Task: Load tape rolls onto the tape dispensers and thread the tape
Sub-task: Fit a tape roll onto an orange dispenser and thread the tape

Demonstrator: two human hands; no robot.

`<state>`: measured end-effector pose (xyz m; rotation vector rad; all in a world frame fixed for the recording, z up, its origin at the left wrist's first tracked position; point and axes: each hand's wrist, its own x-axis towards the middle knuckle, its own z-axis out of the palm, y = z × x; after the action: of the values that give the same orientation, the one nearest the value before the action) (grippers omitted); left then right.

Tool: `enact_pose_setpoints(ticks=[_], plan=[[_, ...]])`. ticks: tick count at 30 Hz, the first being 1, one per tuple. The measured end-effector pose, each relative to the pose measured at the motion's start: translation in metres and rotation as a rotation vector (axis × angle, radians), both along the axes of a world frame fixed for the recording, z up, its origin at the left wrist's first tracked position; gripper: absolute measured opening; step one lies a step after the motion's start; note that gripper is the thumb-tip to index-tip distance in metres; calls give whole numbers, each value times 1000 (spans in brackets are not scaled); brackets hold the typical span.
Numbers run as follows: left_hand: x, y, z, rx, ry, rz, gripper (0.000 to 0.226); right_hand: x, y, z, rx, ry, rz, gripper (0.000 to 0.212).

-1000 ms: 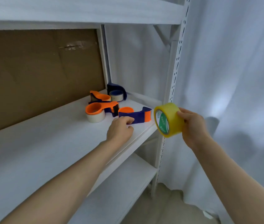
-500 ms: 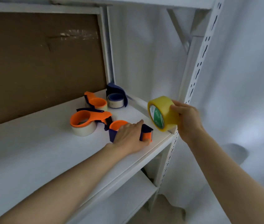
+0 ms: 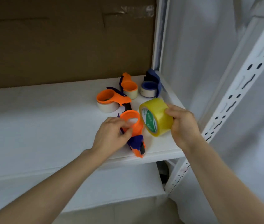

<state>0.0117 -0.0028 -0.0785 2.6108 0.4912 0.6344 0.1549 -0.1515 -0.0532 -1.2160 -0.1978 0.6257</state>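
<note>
White shelving with a brown cardboard back [image 3: 63, 38] fills the view, and the work sits at the right end of the middle shelf [image 3: 47, 126].

Your left grip [image 3: 110, 136] pinches the rim of the orange hub [image 3: 137, 127] between thumb and fingers. That is a light hold on the empty dispenser [image 3: 135, 142], so a sideways push from the roll could make it swivel or slip free. Its cutter end points at the shelf's front edge, and if it slides that way it may drop off. Behind it stand three loaded dispensers [image 3: 110, 101], close enough to be knocked.

The yellow tape roll [image 3: 158, 117] hangs just beside the hub, tilted, with its green-labelled face turned towards it. Pressed on at that angle, the core would likely bind on the rim instead of seating. I cannot tell which way the tape unwinds. If the roll goes on reversed, the tape will feed to the cutter with the wrong face up.

Your right grip [image 3: 183, 125] wraps round the roll's outer band. Fingers over the band could hide the loose end, and the steel upright [image 3: 234, 97] stands near that elbow.
</note>
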Motion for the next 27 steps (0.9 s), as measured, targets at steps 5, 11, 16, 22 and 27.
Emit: enact_pose_setpoints(ticks=[5,11,16,22,27], plan=[[21,-8,18,-223,200,216,63,-1,2,-1,-10,19,26,35],[48,13,22,-269,463,146,47,-2,-2,2,-29,44,3,35],[40,30,27,-144,439,92,48,0,-9,6,-31,-33,-36,30],[38,41,39,-79,475,52,31,-16,-10,19,32,-326,-75,31],[38,20,39,19,499,96,45,-24,0,24,-7,-500,-71,33]])
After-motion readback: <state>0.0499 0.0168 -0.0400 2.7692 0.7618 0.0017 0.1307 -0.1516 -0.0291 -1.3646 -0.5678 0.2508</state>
